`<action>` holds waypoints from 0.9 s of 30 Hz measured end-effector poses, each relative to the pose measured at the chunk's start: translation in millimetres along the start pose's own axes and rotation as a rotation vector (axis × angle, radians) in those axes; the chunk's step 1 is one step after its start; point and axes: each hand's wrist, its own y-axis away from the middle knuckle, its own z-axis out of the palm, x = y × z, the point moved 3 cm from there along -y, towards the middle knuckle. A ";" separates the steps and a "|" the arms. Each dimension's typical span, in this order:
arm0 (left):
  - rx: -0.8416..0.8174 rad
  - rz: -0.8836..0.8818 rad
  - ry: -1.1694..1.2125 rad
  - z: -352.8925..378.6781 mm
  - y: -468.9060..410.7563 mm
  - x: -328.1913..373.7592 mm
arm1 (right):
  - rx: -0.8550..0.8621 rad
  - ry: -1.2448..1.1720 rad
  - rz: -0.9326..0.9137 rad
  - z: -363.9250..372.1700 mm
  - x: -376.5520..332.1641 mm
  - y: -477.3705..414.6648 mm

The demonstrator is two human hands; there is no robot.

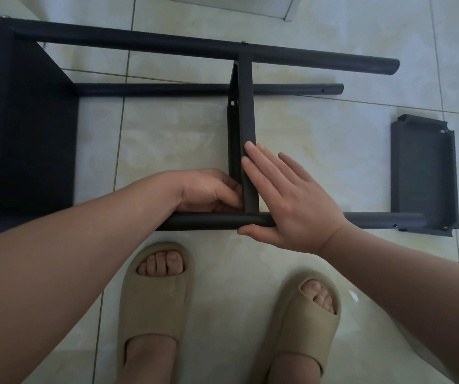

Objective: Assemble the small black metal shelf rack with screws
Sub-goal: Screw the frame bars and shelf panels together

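While the rack (167, 42) lies on the floor (320, 128), both hands meet at its shelf (246, 106).
The left hand (209, 192) curls at the corner, grip unclear; the right hand (286, 200) presses it, fingers (261, 167) straight.

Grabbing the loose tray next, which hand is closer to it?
Right. The right hand rests flat on the middle shelf, left of the tray; the left hand grips that shelf, farther left.

Matt black metal rack (246, 106) lies on glossy tile floor (320, 151) (slippers (153, 295) smooth, foam-like).
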 end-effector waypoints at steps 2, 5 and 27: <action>-0.003 0.000 0.004 0.4 0.5 0.5 | -0.003 0.002 0.001 -0.2 -0.3 -0.2; -0.001 -0.002 0.017 0.7 0.4 1.2 | -0.005 -0.002 0.002 -0.8 -0.6 -0.3; 0.113 -0.028 -0.194 0.4 0.4 0.0 | -0.142 -0.013 0.004 -1.0 -1.4 0.0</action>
